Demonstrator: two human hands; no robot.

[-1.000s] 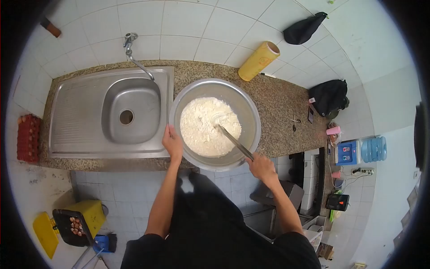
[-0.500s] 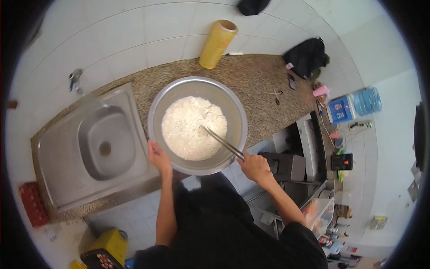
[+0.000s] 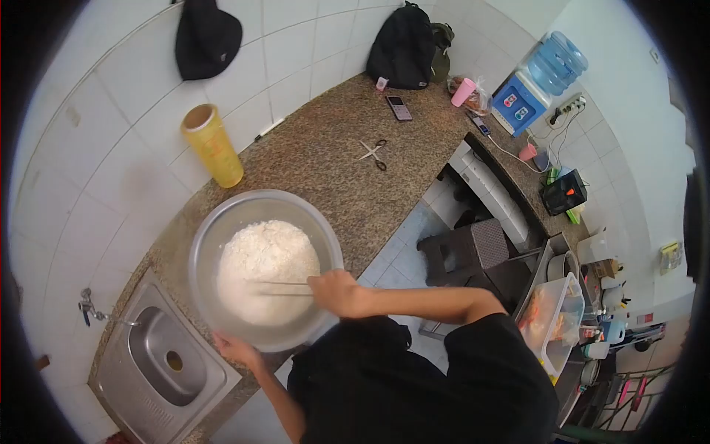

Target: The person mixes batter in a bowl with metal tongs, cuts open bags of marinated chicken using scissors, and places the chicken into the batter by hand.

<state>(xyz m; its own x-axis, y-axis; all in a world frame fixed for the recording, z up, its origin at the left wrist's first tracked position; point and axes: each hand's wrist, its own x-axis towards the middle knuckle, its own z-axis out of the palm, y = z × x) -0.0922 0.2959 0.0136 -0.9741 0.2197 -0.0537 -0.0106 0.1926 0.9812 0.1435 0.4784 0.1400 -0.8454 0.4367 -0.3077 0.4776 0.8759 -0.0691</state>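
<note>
A large metal mixing bowl stands on the speckled counter, partly over its front edge. Pale flour is heaped inside. My right hand is closed round a pair of thin metal rods that look like chopsticks. Their tips are sunk in the flour, somewhat blurred. At the bowl's near-left rim, my left hand grips the edge, fingers partly hidden.
Left of the bowl is a steel sink with a tap. A yellow cling-film roll stands behind it. Scissors, a phone and a black backpack lie farther right, before a water dispenser.
The camera view has turned to the right, so the bowl and sink appear farther left and lower. The chopsticks have swung from slanting to nearly level across the flour.
</note>
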